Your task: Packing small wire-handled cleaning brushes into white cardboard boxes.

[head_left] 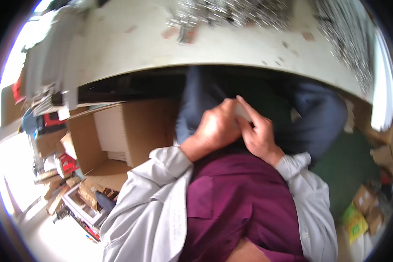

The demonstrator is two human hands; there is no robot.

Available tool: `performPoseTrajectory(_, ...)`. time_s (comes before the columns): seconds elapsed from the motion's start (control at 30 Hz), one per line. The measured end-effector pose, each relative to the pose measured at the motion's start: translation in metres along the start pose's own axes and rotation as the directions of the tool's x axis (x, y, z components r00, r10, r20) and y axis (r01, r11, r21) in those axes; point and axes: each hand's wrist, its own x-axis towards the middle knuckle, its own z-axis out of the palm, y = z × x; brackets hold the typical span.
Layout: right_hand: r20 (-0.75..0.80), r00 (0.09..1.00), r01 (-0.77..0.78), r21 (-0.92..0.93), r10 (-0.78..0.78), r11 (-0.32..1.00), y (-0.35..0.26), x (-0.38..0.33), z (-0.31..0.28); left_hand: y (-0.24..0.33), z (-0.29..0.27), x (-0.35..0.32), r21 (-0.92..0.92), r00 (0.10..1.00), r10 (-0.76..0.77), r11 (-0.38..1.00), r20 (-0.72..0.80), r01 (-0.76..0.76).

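Both hands meet over my lap, just below the table's near edge. My left hand (218, 124) is closed, its fingers curled in. Between the two hands sits a small whitish flat piece (243, 112), partly hidden by the fingers and blurred, so its kind does not show. My right hand (258, 133) pinches that piece from the other side, index finger stretched along it and thumb pressed in. Above the hands, a heap of thin silvery metal parts (231, 12) lies on the pale table (131, 50).
Another pile of long metal parts (345, 39) lies at the table's right, beside white strips (383, 83). White hanging strips (52, 56) are at the left. An open cardboard box (85, 139) holding white stacked pieces (110, 131) stands left of my legs. A yellow packet (356, 222) lies lower right.
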Motion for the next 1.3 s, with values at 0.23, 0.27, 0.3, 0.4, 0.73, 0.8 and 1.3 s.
performPoseTrajectory(0.23, -0.128, 0.992, 0.011, 0.171, 0.011, 0.985, -0.012, 0.022, -0.025, 0.000, -0.073, 0.003, -0.196, 0.905, -0.129, 0.955, 0.406, 0.224)
performPoseTrajectory(0.27, -0.159, 0.986, 0.080, 0.185, -0.050, 0.979, -0.012, 0.028, -0.026, -0.007, -0.087, 0.000, -0.219, 0.851, -0.217, 0.909, 0.479, 0.355)
performPoseTrajectory(0.3, -0.138, 0.989, 0.070, 0.190, -0.044, 0.979, -0.022, 0.034, -0.030, -0.009, -0.105, -0.003, -0.179, 0.849, -0.232, 0.919, 0.475, 0.352)
performPoseTrajectory(0.4, -0.219, 0.946, 0.236, -0.040, -0.239, 0.971, -0.034, 0.062, -0.044, -0.016, -0.161, -0.009, -0.084, 0.949, -0.256, 0.958, 0.185, 0.275)
performPoseTrajectory(0.73, -0.236, 0.831, 0.307, -0.559, -0.503, 0.770, -0.001, 0.116, -0.062, -0.168, -0.325, 0.021, 0.552, 0.777, -0.311, 0.564, -0.547, 0.614)
performPoseTrajectory(0.8, -0.229, 0.793, 0.336, -0.608, -0.564, 0.719, 0.000, 0.115, -0.058, -0.200, -0.347, 0.035, 0.588, 0.775, -0.310, 0.515, -0.550, 0.623)
performPoseTrajectory(1.3, -0.253, 0.728, 0.330, -0.685, -0.636, 0.650, -0.009, 0.116, -0.057, -0.225, -0.341, 0.061, 0.768, 0.856, 0.144, 0.532, -0.497, 0.356)
